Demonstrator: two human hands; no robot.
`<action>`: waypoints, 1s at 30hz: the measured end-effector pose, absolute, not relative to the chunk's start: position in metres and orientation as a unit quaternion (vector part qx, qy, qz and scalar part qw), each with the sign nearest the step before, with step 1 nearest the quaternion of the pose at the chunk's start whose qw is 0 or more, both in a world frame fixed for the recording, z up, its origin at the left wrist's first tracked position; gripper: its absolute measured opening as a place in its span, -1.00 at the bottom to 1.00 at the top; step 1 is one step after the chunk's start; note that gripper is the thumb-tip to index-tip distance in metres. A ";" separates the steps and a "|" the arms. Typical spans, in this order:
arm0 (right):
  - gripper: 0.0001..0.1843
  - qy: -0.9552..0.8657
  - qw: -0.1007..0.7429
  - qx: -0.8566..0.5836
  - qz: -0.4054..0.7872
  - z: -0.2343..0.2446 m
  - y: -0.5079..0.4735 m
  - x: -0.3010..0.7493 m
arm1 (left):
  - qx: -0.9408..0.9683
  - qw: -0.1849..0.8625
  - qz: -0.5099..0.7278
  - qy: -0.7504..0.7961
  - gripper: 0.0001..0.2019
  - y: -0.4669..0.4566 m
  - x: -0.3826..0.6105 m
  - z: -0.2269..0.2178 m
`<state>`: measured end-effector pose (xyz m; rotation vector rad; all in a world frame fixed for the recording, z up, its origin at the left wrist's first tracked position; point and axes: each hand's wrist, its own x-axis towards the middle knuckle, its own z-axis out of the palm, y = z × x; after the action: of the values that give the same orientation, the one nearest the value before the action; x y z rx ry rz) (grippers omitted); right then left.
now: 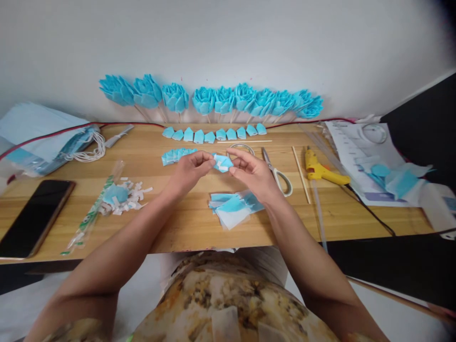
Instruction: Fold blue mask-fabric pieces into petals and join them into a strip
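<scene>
Between my two hands is a small folded blue petal [223, 164] with white strips on its face. My left hand [192, 167] pinches its left end between thumb and fingers. At its right end, the thumb and fingertips of my right hand [253, 172] close on it. Behind my left hand lies a row of overlapping blue petals [174, 156]. Farther back, several separate folded petals [210, 135] form a line. Blue and white fabric pieces [233, 209] lie below my right hand, and scissors [280, 173] rest to its right.
Blue flowers on sticks [224, 99] lean along the wall. A yellow glue gun [322, 170], its cord and a wooden stick [301, 175] are at right. A phone [35, 218], white paper scraps [131, 195] and a bag of blue sheets [42, 137] are at left.
</scene>
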<state>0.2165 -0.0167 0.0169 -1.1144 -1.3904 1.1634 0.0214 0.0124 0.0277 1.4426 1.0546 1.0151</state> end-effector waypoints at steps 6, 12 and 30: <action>-0.51 -0.583 0.532 -0.497 0.360 0.013 -0.018 0.212 | 0.685 0.320 0.496 0.427 -0.86 -0.005 0.030 0.029; -0.50 -0.611 0.551 -0.490 0.287 0.010 -0.022 0.202 | 0.747 0.266 0.455 0.404 -0.88 -0.012 0.036 0.017; -0.45 -0.634 0.538 -0.483 0.275 0.006 -0.024 0.196 | 0.719 0.276 0.438 0.463 -0.86 -0.008 0.035 0.017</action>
<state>0.1960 -0.0244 0.0059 -1.1490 -1.5073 0.6535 0.0348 -0.0084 0.0174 1.9319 1.2448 1.1755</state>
